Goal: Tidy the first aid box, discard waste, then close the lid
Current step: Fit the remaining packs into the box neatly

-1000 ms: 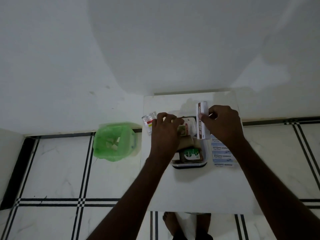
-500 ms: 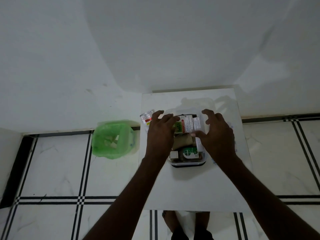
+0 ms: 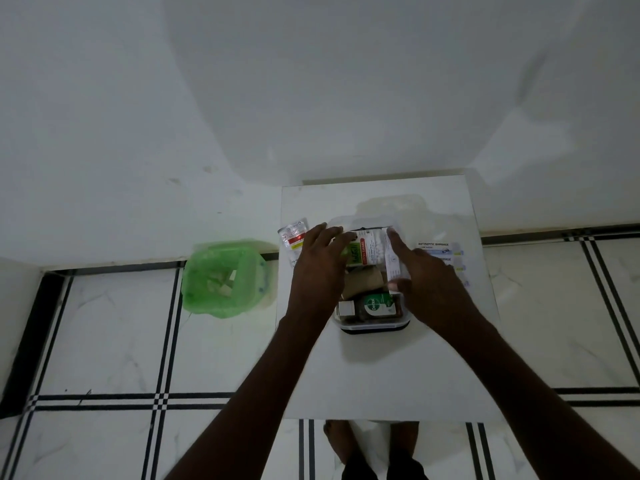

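Note:
The first aid box, a clear tub with a dark rim, stands mid-table. Inside lie a green-labelled Dettol bottle, a brown roll and a cotton swabs box. My left hand rests flat over the tub's left side, fingertips touching the swabs box. My right hand grips a long white carton between index finger and thumb, lying along the tub's right inner side. A clear lid lies behind the tub.
Antiseptic bandage strips lie on the white table right of the tub, partly under my right hand. A small sachet sits at the table's left edge. A green bin with scraps stands on the floor to the left.
My right hand brought the white carton down from upright above the tub into its right side. My left hand stayed on the swabs box.

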Available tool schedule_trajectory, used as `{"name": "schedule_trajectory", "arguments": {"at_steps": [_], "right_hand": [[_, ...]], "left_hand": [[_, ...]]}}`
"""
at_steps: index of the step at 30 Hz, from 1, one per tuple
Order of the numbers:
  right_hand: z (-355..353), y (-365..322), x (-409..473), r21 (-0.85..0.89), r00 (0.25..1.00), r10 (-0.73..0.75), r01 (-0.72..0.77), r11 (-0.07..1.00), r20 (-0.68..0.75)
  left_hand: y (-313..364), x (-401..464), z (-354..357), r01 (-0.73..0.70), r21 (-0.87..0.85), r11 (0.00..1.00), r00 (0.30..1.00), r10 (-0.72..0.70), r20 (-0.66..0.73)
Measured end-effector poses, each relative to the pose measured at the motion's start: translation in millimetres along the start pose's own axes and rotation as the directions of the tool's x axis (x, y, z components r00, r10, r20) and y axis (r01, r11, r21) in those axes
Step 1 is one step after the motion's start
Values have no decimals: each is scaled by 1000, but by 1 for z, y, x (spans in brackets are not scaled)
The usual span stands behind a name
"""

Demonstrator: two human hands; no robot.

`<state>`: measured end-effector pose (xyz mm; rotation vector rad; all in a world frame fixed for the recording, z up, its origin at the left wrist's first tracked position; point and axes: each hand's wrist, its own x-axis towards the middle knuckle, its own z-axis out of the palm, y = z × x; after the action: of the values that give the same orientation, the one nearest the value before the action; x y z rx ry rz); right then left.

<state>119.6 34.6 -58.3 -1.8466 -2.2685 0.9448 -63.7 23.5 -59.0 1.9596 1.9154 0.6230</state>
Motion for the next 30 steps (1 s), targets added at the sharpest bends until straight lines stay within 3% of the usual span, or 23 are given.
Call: {"name": "schedule_trajectory", "arguments": {"at_steps": [11, 13, 15, 17, 20, 22, 26, 30], "right_hand": [[12, -3, -12, -45, 991, -23, 17, 999, -133], [9, -4, -15, -2, 959, -76, 78, 997, -271], [4, 2, -16, 43, 869, -73, 108, 993, -490], [1, 14, -12, 60, 803, 42, -7, 998, -595], [9, 40, 0, 8, 832, 367, -400, 916, -416], [19, 52, 3, -63, 812, 501, -541, 839, -299], [33, 61, 9, -57, 801, 520, -558, 828, -296], [30, 66, 15, 179, 770, 566, -537, 824, -296]], "left_hand": [[-3, -4, 2, 6, -20, 1000, 999, -5, 33], [-2, -8, 2, 10, -18, 1000, 1000, -10, -2], [-1, -11, -1, 37, -43, 998, 994, -41, -99], [-5, -14, -3, 91, -96, 991, 973, -109, -204], [-24, -14, 1, 223, -172, 959, 928, -263, -265], [-29, -16, 6, 293, -242, 925, 913, -346, -216], [-27, -24, 17, 278, -263, 924, 942, -316, -115], [-26, -24, 19, 293, -293, 910, 940, -331, -89]]}}
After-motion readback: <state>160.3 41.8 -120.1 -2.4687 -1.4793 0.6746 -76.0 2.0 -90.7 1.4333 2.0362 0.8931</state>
